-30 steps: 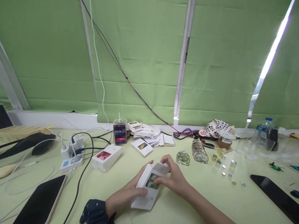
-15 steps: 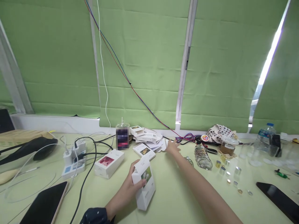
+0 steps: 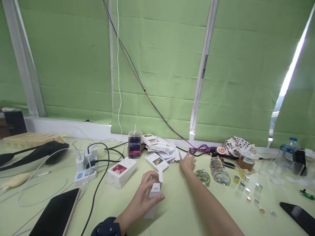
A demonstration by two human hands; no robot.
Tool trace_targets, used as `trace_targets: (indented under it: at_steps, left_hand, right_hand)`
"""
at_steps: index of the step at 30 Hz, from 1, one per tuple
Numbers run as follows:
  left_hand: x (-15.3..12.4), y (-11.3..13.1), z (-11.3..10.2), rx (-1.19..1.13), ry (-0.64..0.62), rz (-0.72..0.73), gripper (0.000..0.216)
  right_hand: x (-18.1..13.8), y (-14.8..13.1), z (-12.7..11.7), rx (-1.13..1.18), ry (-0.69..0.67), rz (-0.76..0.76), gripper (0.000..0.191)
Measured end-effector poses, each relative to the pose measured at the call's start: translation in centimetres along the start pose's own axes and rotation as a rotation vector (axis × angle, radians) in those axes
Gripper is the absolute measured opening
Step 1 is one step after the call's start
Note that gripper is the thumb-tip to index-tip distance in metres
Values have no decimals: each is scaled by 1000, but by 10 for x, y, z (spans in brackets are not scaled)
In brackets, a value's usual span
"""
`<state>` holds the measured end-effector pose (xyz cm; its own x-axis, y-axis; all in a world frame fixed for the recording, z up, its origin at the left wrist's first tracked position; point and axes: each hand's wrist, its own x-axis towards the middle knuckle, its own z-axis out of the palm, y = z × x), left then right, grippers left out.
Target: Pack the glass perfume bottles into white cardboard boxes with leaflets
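My left hand [image 3: 142, 193] is curved around a small white carton [image 3: 155, 188] at the front middle of the table. Its end flap [image 3: 160, 177] sticks up open, and the fingers and palm hide much of its sides. My right hand [image 3: 188, 161] reaches to the back, fingers apart, beside a white paper piece [image 3: 182, 154] at the edge of a heap of flattened cartons [image 3: 162, 146]. Whether it touches that paper is hard to make out. Left of the left hand lies a closed white carton with a red picture [image 3: 122, 172].
A lidded cup [image 3: 135, 146] stands behind the cartons. Right of my right arm lie a round glass bottle [image 3: 202, 177], a row of similar ones [image 3: 220, 171] and several small metallic caps [image 3: 247, 190]. Charging cables and a power strip [image 3: 85, 177] crowd the left, near a tablet [image 3: 55, 213].
My left hand has turned the carton, hiding its green picture, and the flap now stands up. My right hand remains at the back by the paper heap. The view has shifted slightly left.
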<state>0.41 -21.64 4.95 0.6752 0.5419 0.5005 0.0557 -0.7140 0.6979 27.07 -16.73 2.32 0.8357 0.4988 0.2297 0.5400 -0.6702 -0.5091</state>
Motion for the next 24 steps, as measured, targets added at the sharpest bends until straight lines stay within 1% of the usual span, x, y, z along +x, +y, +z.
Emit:
trace_targets:
  at_steps: [3,5,7,9,10,11,14,16,17,19,21,23,24]
  left_hand:
    - [-1,-2,3,68,51,91,12]
    - [-1,-5,6,108,69,158,10]
    - [-2,-8,9,153,67,200,12]
    - [-3,-9,11,206,65,202,15]
    - [-4,-9,11,231,64,193,18]
    - [-4,-8,11,253,64,178,20]
    - [-6,-3,8,318,18,155,25]
    - [-6,1,5,355,-18,157,24]
    - [-6,3,4,362,-16,157,24]
    - [-6,5,3,349,6,151,23]
    - [-6,6,4,313,5,141,24]
    - [-7,4,5,237,-28,118,28]
    - [-8,1,6,175,-36,91,32]
  right_hand:
    - [2,-7,-21,20,75,-69,40]
    - [4,-11,-42,31,131,-137,40]
    - [2,-11,-68,87,186,-246,42]
    - [-6,-5,-99,259,197,-414,46]
    - [-12,-1,-115,359,153,-479,48]
    - [-20,4,-132,453,80,-525,51]
    - [-46,18,-176,741,-194,-614,59]
    - [-60,26,-198,909,-375,-662,63]
    - [-65,28,-206,959,-441,-698,64]
    - [-71,30,-216,978,-524,-800,63]
    - [-74,30,-221,942,-573,-918,62]
    - [-76,26,-219,977,-648,-1007,62]
    - [-78,23,-215,1040,-721,-1032,63]
